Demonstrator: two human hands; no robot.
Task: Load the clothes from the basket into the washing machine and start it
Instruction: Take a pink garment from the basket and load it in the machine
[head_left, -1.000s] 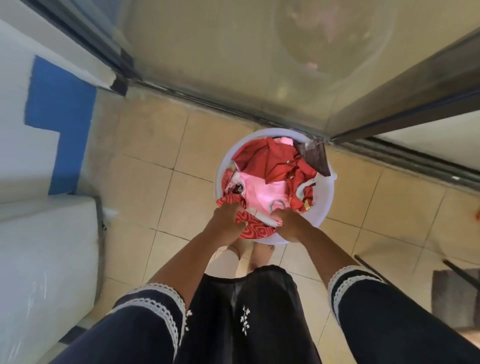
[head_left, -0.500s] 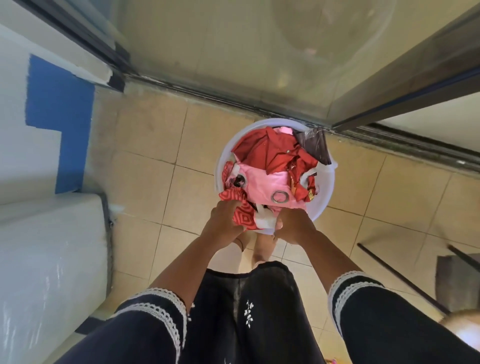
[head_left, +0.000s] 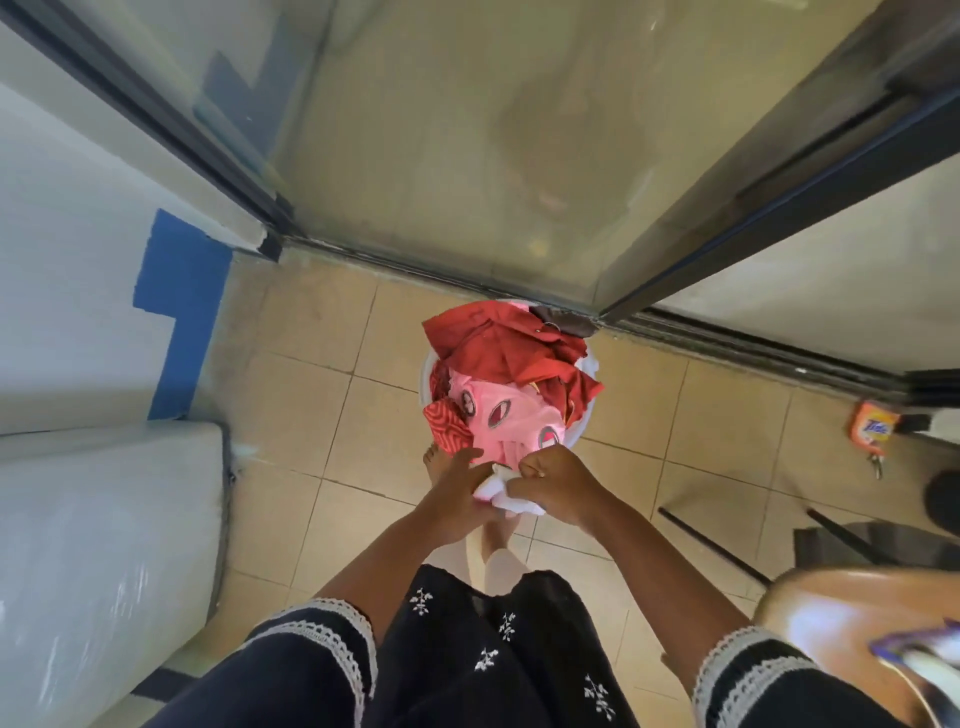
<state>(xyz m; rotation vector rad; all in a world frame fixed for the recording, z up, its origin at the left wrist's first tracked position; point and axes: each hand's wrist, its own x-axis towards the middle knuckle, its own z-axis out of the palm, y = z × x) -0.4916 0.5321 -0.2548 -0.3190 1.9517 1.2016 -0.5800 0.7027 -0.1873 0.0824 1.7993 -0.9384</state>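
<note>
A white round basket (head_left: 427, 375) is lifted off the tiled floor and tilted, heaped with clothes: a red garment (head_left: 498, 348) on top, a pink one (head_left: 511, 423) with dark oval prints, a red patterned cloth (head_left: 451, 428) at the left. My left hand (head_left: 457, 493) and my right hand (head_left: 558, 480) both grip the basket's near rim, where white and pink fabric bunches between them. The white appliance (head_left: 98, 545) at the lower left looks like the washing machine; its lid is down.
A glass sliding door (head_left: 467, 145) with dark frame stands just beyond the basket. An orange detergent pouch (head_left: 874, 429) lies on the floor at right. A brown chair seat (head_left: 852, 618) and its dark legs (head_left: 711, 545) are at the lower right. My bare foot (head_left: 435, 463) shows below.
The basket has risen off the floor toward me, with both hands still on its near rim. The view has shifted, bringing the detergent pouch and chair into sight.
</note>
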